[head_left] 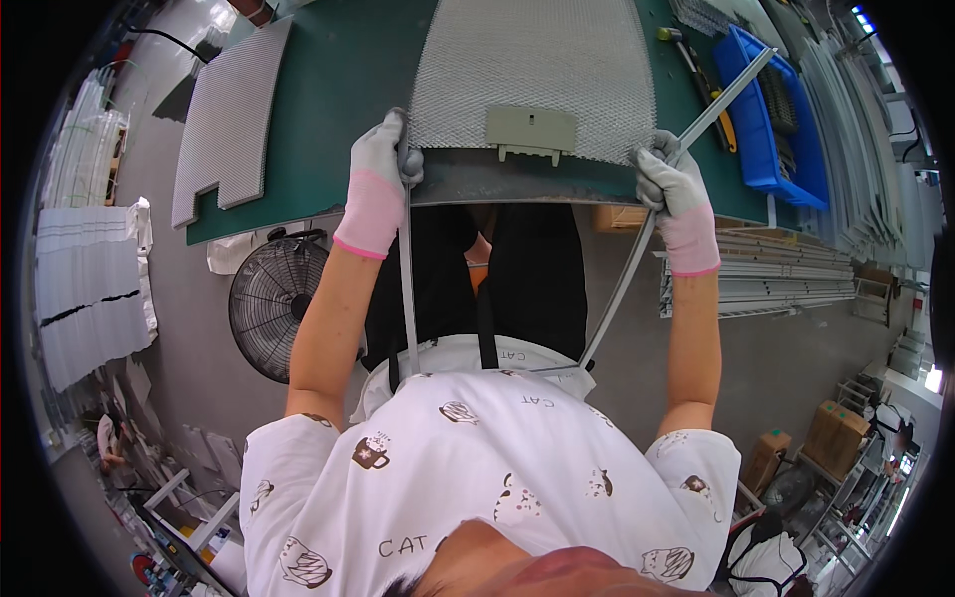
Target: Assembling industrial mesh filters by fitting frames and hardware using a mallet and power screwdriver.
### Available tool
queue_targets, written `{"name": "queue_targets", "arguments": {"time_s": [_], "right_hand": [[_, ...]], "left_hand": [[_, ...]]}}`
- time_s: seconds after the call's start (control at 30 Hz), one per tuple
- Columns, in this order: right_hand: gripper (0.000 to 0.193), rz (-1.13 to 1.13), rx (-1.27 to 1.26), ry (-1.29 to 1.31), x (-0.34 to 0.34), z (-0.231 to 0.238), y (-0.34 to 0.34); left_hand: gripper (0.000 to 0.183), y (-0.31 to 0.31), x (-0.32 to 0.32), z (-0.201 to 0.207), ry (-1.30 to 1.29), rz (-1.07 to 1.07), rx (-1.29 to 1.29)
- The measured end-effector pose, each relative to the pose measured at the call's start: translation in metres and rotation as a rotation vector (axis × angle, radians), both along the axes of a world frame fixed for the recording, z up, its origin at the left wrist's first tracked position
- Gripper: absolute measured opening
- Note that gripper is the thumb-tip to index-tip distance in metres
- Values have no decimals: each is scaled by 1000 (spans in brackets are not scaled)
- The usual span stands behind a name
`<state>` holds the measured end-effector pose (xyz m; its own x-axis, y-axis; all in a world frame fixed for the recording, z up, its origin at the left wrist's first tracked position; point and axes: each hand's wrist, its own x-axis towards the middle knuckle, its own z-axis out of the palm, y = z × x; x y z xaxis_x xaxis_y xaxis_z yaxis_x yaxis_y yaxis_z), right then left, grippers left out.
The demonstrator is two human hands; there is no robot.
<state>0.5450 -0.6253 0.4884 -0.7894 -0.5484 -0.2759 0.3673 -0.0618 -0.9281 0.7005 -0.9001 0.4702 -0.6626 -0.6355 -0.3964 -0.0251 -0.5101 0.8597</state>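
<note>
A thin, pale metal frame strip [407, 279] is bent into an open frame, its near side lying across my waist. My left hand [380, 159], in a grey glove with a pink cuff, is closed round its left side at the table edge. In the same kind of glove, my right hand [676, 179] grips the other side, which runs slantwise past it to the far right. Between my hands, an expanded metal mesh panel [537, 60] lies on the table; its right near corner meets my right fingers. A grey-green notched bracket [531, 130] sits on its near edge.
The green table [338, 90] also bears a notched mesh panel [234, 119] at left. At right are a blue bin [756, 149], a hammer [668, 35] and a yellow-handled tool [730, 134]. A floor fan [279, 298] stands below left; metal bars [761, 274] are stacked below right.
</note>
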Motion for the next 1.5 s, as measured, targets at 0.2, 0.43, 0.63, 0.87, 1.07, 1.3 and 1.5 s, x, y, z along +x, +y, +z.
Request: {"name": "queue_targets", "arguments": {"time_s": [0.2,0.43,0.63,0.87,1.07,1.3,1.5], "right_hand": [[20,-11,-17,2,4,2,1],[21,-75,6,-4,4,-6,3],[21,-162,24,-45,-1,-21,16],[23,-56,-49,-31,-5,-20,12],[30,-98,-30,-38,-2,-18,11],[31,-135,14,-19,2,-15,4],[30,-105,49,8,0,-17,3]], "left_hand": [[26,18,-3,10,-243,31,-389],[28,29,1,18,-194,2,-515],[39,-10,9,14,36,-67,-201],[40,1,5,4,-10,-76,-236],[27,8,-1,9,-72,-132,-131],[27,10,3,9,-9,-154,-111],[19,16,6,25,47,-134,-81]]}}
